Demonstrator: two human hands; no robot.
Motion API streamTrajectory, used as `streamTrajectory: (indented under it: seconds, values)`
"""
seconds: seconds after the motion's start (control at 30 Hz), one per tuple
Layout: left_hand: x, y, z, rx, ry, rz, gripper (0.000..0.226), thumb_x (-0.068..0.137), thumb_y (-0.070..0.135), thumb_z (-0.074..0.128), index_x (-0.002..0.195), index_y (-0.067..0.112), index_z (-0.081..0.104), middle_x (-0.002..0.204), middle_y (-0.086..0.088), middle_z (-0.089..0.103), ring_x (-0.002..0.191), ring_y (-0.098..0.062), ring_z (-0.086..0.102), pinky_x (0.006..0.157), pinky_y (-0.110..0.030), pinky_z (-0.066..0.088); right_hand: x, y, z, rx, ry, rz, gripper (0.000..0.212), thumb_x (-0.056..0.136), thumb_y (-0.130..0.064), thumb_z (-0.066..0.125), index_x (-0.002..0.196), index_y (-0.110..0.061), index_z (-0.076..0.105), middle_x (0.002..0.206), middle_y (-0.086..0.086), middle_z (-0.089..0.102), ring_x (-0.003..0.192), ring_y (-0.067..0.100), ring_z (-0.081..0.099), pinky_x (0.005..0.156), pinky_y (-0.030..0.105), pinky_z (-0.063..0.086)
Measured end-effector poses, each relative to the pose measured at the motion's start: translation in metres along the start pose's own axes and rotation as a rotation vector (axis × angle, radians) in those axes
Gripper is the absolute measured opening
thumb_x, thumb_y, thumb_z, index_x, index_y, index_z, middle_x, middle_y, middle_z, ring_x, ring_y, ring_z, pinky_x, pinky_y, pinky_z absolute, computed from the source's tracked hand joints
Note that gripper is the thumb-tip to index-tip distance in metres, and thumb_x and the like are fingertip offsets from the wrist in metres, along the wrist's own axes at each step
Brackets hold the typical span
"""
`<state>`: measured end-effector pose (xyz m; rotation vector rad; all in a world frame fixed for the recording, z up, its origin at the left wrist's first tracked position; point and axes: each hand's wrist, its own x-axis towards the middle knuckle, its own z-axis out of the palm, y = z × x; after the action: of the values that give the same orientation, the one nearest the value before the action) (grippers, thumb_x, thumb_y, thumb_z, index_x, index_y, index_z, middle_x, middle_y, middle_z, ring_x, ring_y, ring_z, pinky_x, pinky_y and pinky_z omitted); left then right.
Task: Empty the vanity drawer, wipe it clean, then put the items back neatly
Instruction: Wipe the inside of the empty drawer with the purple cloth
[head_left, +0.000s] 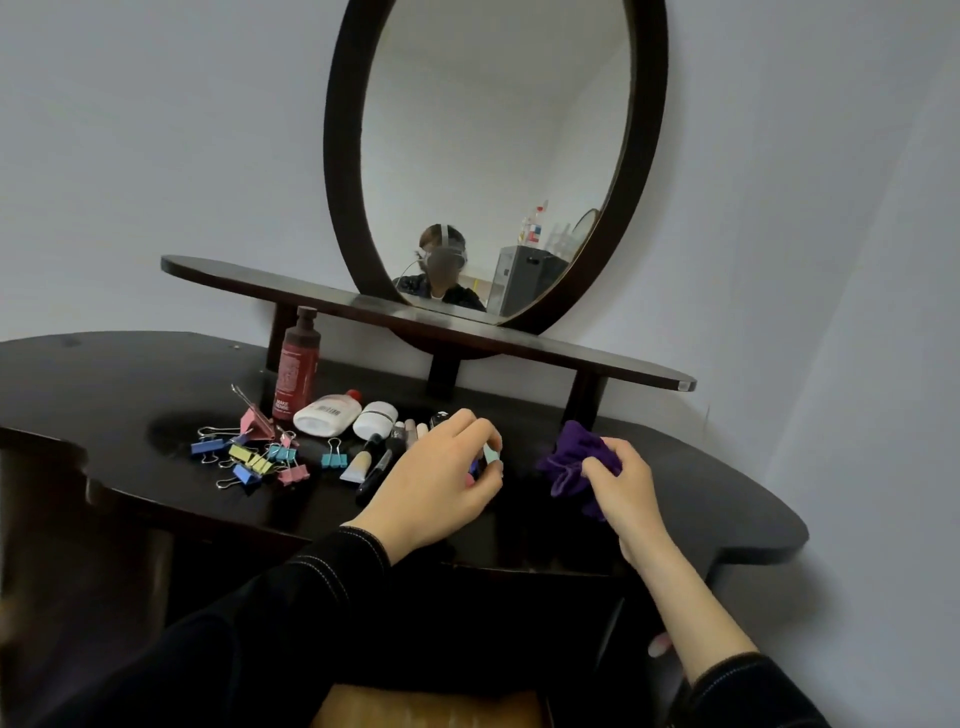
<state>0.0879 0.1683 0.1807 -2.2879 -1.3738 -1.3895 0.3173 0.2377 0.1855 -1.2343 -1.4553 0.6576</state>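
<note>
A person's two hands work over a dark wooden vanity top (104, 379), seen from above and behind the arms, which wear black sleeves.

The left hand (436, 483) hovers near the middle of the front edge. Its fingers are curled round a few small binder clips; a teal clip (491, 453) shows between thumb and fingertips, with bits of blue and pink below it.

The right hand (623, 478) is to the right, also near the front edge. Its fingers pinch a crumpled purple cloth (571, 457), which lies on the top.

The items from the drawer sit on the left half of the top. A loose pile of coloured binder clips (254, 457), blue, yellow, pink and teal, lies nearest the left. Behind them a dark red bottle (296, 364) stands upright. Just beside it a white bottle (327, 414) with a red cap lies on its side, touching a white jar (375, 420). In front of these lie a pale tube (358, 462) and a black pen (376, 470), with several small sticks partly hidden behind the left hand.

Below the front edge, between the arms, the drawer (519, 613) looks pulled out, though it is too dark to see inside.

At the back edge a narrow shelf (234, 275) stands on short legs, with an oval mirror (493, 130) above it.
</note>
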Motion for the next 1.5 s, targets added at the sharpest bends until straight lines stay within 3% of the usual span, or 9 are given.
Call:
streamTrajectory:
  seconds: [0.23, 0.4, 0.77, 0.9, 1.0, 1.1, 1.2, 1.37, 1.5]
  values:
    - [-0.026, 0.041, -0.014, -0.09, 0.037, 0.114, 0.041, 0.092, 0.046, 0.06, 0.126, 0.024, 0.055, 0.119, 0.015, 0.047, 0.098, -0.004, 0.053, 0.078, -0.027, 0.052, -0.07, -0.027, -0.024, 0.338, -0.215, 0.086, 0.041, 0.088, 0.003, 0.052, 0.115, -0.021, 0.072, 0.108, 0.007, 0.076, 0.106, 0.029, 0.07, 0.096, 0.041, 0.054]
    - [-0.093, 0.091, 0.0, -0.473, 0.022, -0.006, 0.071, 0.083, 0.056, 0.071, 0.144, 0.04, 0.04, 0.14, 0.015, 0.044, 0.128, -0.008, 0.051, 0.098, -0.014, 0.042, -0.146, -0.019, -0.023, 0.562, -0.403, 0.033, 0.052, 0.066, -0.001, 0.055, 0.113, -0.014, 0.072, 0.109, 0.016, 0.073, 0.097, 0.022, 0.068, 0.086, 0.031, 0.054]
    - [-0.212, 0.056, 0.001, -0.741, -0.329, -0.453, 0.04, 0.085, -0.008, 0.07, 0.12, 0.008, 0.063, 0.112, -0.01, 0.067, 0.103, -0.025, 0.067, 0.09, -0.044, 0.056, -0.25, 0.069, 0.022, 0.575, -0.542, 0.429, 0.049, 0.075, -0.017, 0.072, 0.121, -0.006, 0.061, 0.118, 0.017, 0.069, 0.103, 0.029, 0.07, 0.079, 0.035, 0.058]
    - [-0.233, 0.032, -0.007, -0.765, -0.455, -0.432, 0.043, 0.073, -0.019, 0.066, 0.111, 0.0, 0.068, 0.115, -0.017, 0.065, 0.108, -0.032, 0.064, 0.096, -0.048, 0.052, -0.257, 0.084, 0.036, 0.664, -0.65, 0.704, 0.056, 0.091, -0.049, 0.059, 0.135, -0.014, 0.061, 0.131, 0.014, 0.067, 0.122, 0.031, 0.063, 0.103, 0.05, 0.049]
    - [-0.241, 0.024, -0.013, -0.761, -0.594, -0.372, 0.055, 0.068, -0.022, 0.057, 0.114, 0.005, 0.071, 0.123, -0.007, 0.061, 0.118, -0.025, 0.061, 0.101, -0.041, 0.05, -0.264, 0.094, 0.053, 0.733, -0.905, 0.822, 0.066, 0.082, -0.043, 0.08, 0.136, -0.011, 0.063, 0.137, 0.021, 0.063, 0.127, 0.041, 0.059, 0.104, 0.056, 0.05]
    - [-0.251, 0.012, -0.016, -0.665, -0.579, -0.397, 0.066, 0.074, -0.019, 0.057, 0.13, 0.016, 0.062, 0.128, 0.003, 0.061, 0.122, -0.018, 0.058, 0.102, -0.036, 0.05, -0.271, 0.099, 0.073, 0.631, -1.085, 0.834, 0.078, 0.074, -0.032, 0.092, 0.138, -0.009, 0.055, 0.125, 0.024, 0.068, 0.102, 0.044, 0.069, 0.075, 0.045, 0.062]
    - [-0.263, -0.016, -0.026, -0.413, -0.509, -0.453, 0.072, 0.078, -0.009, 0.058, 0.14, 0.026, 0.051, 0.131, 0.014, 0.058, 0.122, -0.008, 0.05, 0.099, -0.03, 0.048, -0.269, 0.11, 0.094, 0.394, -1.009, 0.734, 0.079, 0.067, -0.033, 0.095, 0.131, -0.007, 0.056, 0.101, 0.019, 0.073, 0.077, 0.028, 0.067, 0.055, 0.031, 0.053]
    - [-0.281, -0.084, -0.05, -0.039, -0.151, -0.636, 0.044, 0.08, 0.002, 0.059, 0.116, 0.026, 0.066, 0.109, 0.011, 0.059, 0.105, -0.011, 0.054, 0.09, -0.033, 0.048, -0.247, 0.138, 0.13, -0.021, -0.875, 0.602, 0.063, 0.071, -0.011, 0.086, 0.126, -0.022, 0.057, 0.102, 0.009, 0.074, 0.07, 0.022, 0.073, 0.057, 0.03, 0.056]
    - [-0.294, -0.133, -0.037, 0.017, -0.114, -0.988, 0.035, 0.095, 0.034, 0.059, 0.128, 0.023, 0.053, 0.115, 0.001, 0.053, 0.108, -0.019, 0.055, 0.09, -0.034, 0.047, -0.224, 0.152, 0.179, -0.158, -0.832, 0.366, 0.051, 0.079, -0.008, 0.08, 0.11, -0.041, 0.056, 0.102, -0.003, 0.068, 0.076, 0.017, 0.072, 0.058, 0.027, 0.059]
